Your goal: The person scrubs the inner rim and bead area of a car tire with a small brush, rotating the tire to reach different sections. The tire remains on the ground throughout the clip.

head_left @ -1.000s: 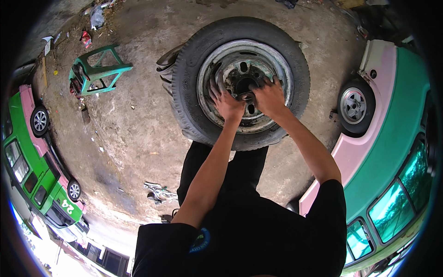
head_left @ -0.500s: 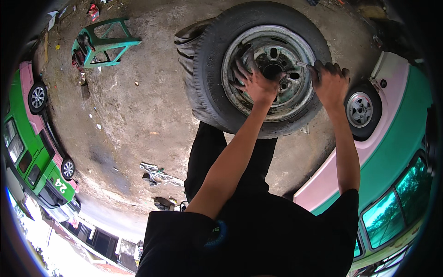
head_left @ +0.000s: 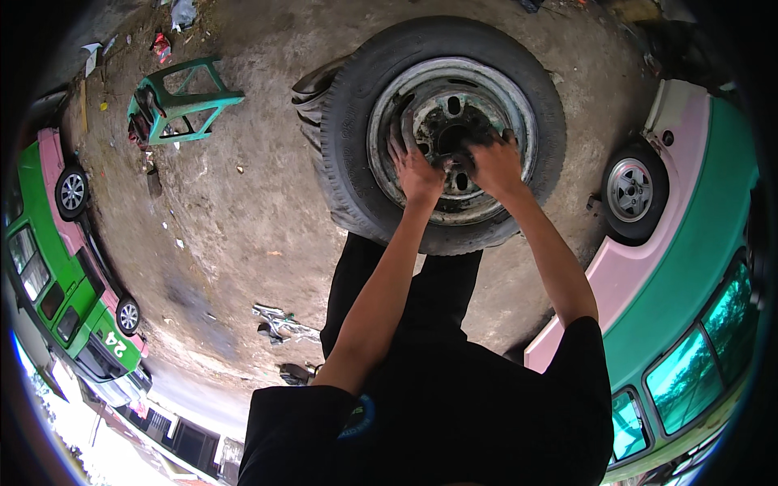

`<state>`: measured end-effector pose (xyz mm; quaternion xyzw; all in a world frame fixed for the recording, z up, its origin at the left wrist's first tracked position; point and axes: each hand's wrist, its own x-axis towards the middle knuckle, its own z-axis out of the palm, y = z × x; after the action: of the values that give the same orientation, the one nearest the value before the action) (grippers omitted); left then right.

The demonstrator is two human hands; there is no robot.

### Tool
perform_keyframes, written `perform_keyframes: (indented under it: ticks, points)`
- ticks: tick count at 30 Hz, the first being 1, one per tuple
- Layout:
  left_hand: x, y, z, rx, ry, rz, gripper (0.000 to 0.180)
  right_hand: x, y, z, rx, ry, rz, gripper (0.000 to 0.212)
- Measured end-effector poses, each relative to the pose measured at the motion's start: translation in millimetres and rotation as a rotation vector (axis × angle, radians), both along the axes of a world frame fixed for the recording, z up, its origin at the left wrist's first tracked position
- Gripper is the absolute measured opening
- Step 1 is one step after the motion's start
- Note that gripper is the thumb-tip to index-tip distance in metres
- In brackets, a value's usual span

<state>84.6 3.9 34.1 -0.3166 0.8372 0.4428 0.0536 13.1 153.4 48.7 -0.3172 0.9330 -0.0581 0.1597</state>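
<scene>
A wheel lies flat in front of me, a black tyre (head_left: 344,138) around a worn, dirty steel rim (head_left: 519,113) with a round centre hole. My left hand (head_left: 417,172) rests inside the rim's left side, fingers stretched apart over the metal and thumb toward the centre. Just right of the centre hole, my right hand (head_left: 496,164) is closed, fingers curled over the hub area close to the left thumb. Whatever it grips, if anything, is hidden by its fingers. Under the tyre's left edge shows another dark, ribbed tyre-like thing (head_left: 314,109).
A green plastic stool (head_left: 190,101) with dark cloth-like things on it stands at the far left. A pink and green vehicle (head_left: 648,267) is close on the right, another (head_left: 77,267) on the left. Metal parts (head_left: 284,324) and litter (head_left: 162,47) lie on the dirt ground (head_left: 243,202).
My right hand has moved left from the rim's right edge to the hub; the slim, light-coloured tool it held no longer shows. My left hand has shifted lower, beside it.
</scene>
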Motion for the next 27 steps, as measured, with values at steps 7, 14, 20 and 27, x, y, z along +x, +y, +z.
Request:
perform_keyframes:
  ticks: [7,14,20,27]
  points:
    - [-9.6,11.4,0.5,-0.111,-0.086,0.039,0.113,-11.5,1.4,4.1,0.013,-0.013,0.070,0.032]
    - [-23.6,6.1,12.6,-0.127,0.006,-0.095,0.116,-21.3,-5.9,19.5,0.048,0.025,0.129,0.022]
    - [-111.8,70.6,73.7,-0.104,0.383,-0.241,0.119,-110.8,44.5,167.8,0.400,0.408,-0.116,0.015]
    - [-39.2,19.4,56.4,-0.194,0.266,-0.186,0.111,-63.7,76.1,90.6,0.041,0.287,-0.056,0.025]
